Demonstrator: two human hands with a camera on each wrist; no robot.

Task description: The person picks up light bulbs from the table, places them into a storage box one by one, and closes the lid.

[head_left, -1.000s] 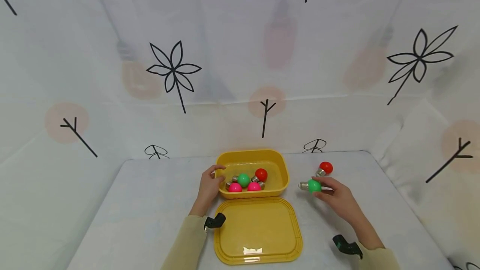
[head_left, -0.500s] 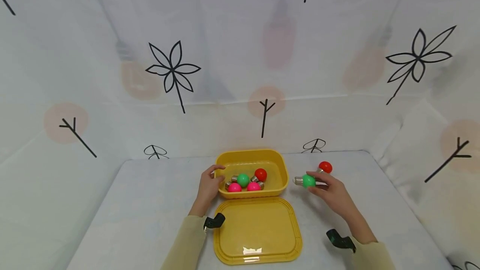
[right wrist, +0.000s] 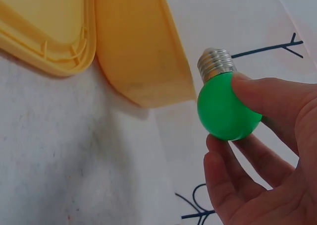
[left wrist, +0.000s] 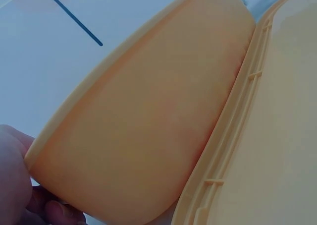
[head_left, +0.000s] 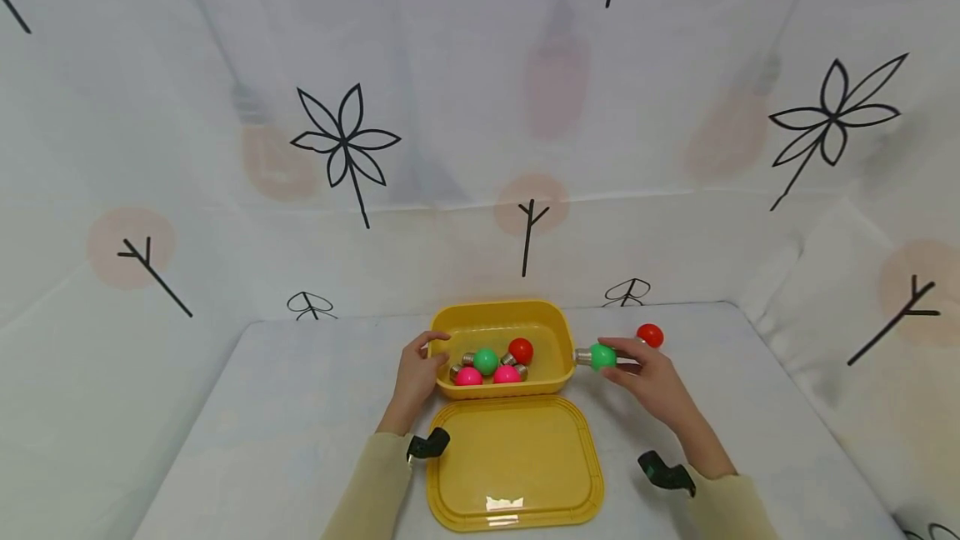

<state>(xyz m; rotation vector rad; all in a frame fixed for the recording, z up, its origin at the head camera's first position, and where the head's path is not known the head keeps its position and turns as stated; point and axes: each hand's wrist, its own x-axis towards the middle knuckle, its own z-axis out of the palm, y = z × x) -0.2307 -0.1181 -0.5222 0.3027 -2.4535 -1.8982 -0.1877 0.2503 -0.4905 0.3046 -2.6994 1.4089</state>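
In the head view, a yellow plastic box stands at the back of the table, holding green, red and pink light bulbs with metal screw bases. My left hand grips its left end, thumb and fingers about the rim. My right hand pinches a green light bulb by its round part, base pointing left, right at the box's right rim. The right wrist view shows this green bulb between thumb and fingertips, above the table. Behind the right hand lies a red light bulb, its base mostly hidden.
A flat yellow lid lies directly in front of the box. The white tablecloth spreads out on both sides. A white patterned curtain rises behind the table's back edge.
My right hand has carried the green bulb leftward, from beside the red bulb to the box's right rim. The left hand has stayed on the box.
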